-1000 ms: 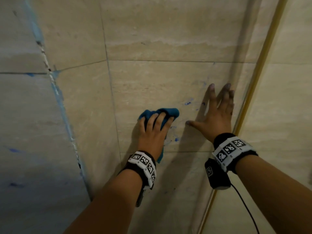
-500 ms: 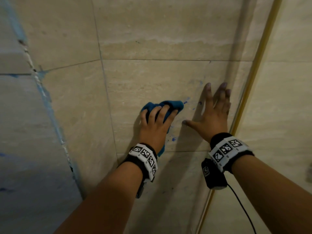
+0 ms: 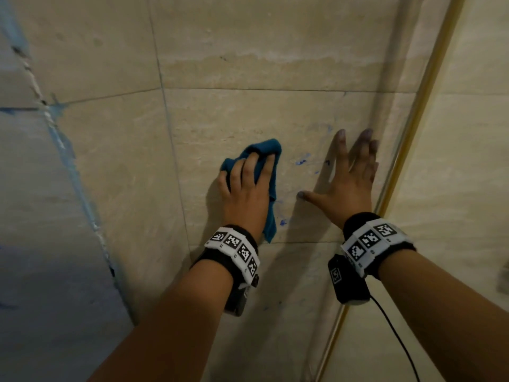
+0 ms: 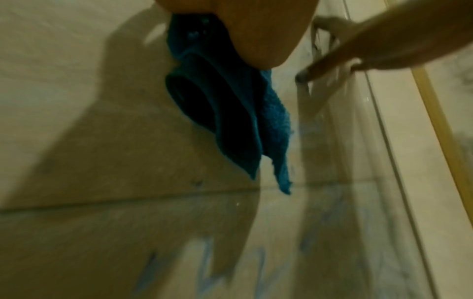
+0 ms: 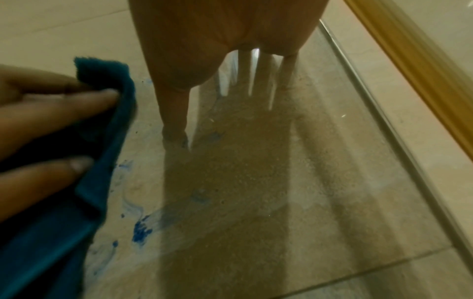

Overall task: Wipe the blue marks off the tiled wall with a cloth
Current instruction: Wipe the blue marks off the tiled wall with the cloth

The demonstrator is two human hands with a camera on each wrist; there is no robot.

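Observation:
My left hand [image 3: 248,186] presses a crumpled teal cloth [image 3: 261,153] flat against the beige tiled wall [image 3: 248,114], fingers curled over its top. The cloth's tail [image 4: 279,141] hangs below the palm. Small blue marks [image 3: 301,162] sit on the tile just right of the cloth, and another blue spot [image 3: 283,222] lies lower, near the tail. In the right wrist view a denser blue smear [image 5: 140,230] shows beside the cloth [image 5: 51,232]. My right hand [image 3: 349,177] lies flat on the wall, fingers spread and straight, to the right of the marks.
A gold metal strip [image 3: 413,128] runs diagonally just right of my right hand, at a corner with another tiled surface. Blue-stained grout [image 3: 71,161] runs down the left wall joint. Faint blue traces [image 4: 204,263] show on the tile below the cloth.
My left hand has slid the cloth left and slightly down, uncovering the blue marks between the hands. The right hand has stayed planted on the wall.

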